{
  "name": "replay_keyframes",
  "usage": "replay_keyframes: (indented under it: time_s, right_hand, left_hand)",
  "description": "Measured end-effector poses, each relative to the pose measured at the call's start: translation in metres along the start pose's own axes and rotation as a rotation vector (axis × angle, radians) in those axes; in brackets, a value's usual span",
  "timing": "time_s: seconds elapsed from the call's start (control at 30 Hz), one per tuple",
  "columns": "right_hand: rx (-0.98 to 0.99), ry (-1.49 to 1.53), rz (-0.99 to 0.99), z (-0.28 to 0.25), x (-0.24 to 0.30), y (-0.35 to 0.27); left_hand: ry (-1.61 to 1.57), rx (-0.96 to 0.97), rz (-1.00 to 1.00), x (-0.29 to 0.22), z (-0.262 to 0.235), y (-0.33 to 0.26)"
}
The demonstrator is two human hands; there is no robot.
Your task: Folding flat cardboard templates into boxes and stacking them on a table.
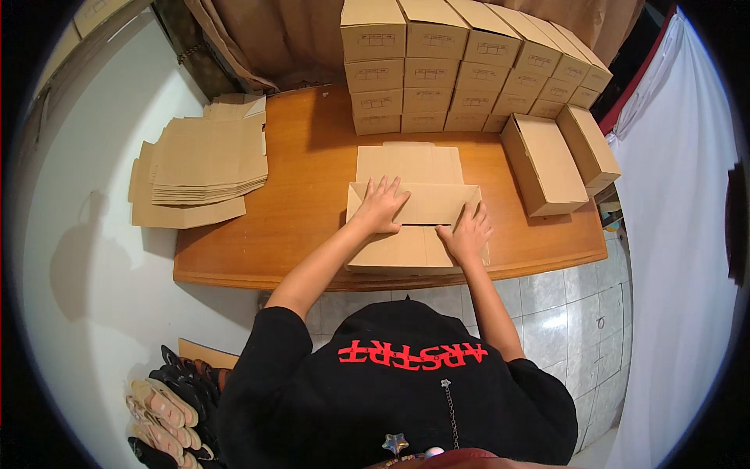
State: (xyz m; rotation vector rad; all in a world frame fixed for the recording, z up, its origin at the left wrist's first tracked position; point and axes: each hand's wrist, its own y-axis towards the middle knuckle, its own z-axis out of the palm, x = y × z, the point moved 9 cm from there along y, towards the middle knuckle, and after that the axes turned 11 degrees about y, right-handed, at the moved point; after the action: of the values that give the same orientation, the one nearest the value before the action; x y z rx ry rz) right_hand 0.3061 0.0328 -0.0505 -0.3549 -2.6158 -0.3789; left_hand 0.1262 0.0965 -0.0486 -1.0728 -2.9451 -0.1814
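A brown cardboard box point(426, 202) lies in front of me near the table's front edge, with its lid flap point(410, 162) folded back on the far side. My left hand point(380, 206) rests over the box's left part, fingers spread across its far wall and thumb toward the middle. On the right side, my right hand point(469, 233) has its fingers stretched along the side wall and its thumb pointing inward. Between the two thumbs runs a dark narrow gap in the cardboard. Neither hand is closed round anything.
A pile of flat cardboard blanks point(207, 160) lies on the left of the wooden table point(301, 191). Closed boxes point(433, 74) are stacked along the back. Two more boxes point(547, 168) stand at the right. Sandals point(166, 406) sit on the floor at lower left.
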Motion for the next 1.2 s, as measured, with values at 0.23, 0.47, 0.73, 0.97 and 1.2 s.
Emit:
replay_keyframes:
  time_s: [0.23,0.47,0.73,0.97,1.2]
  right_hand:
    - [0.001,0.053,-0.039,-0.007,0.001,-0.001]
    - [-0.038,0.176,0.044,-0.023,-0.015,-0.001]
    - [0.022,0.379,0.19,-0.004,-0.073,-0.003]
    - [0.107,0.478,0.21,0.004,-0.066,-0.002]
    - [0.002,0.57,0.224,-0.005,-0.056,-0.01]
  left_hand:
    - [-0.071,0.093,0.086,0.006,-0.001,0.007]
    - [-0.14,0.099,0.147,0.014,-0.007,0.004]
    - [-0.646,-0.103,-0.884,0.105,0.038,-0.109]
    - [-1.503,0.131,-0.986,0.048,0.078,-0.143]
    - [-1.707,-0.024,-0.669,0.051,0.021,-0.142]
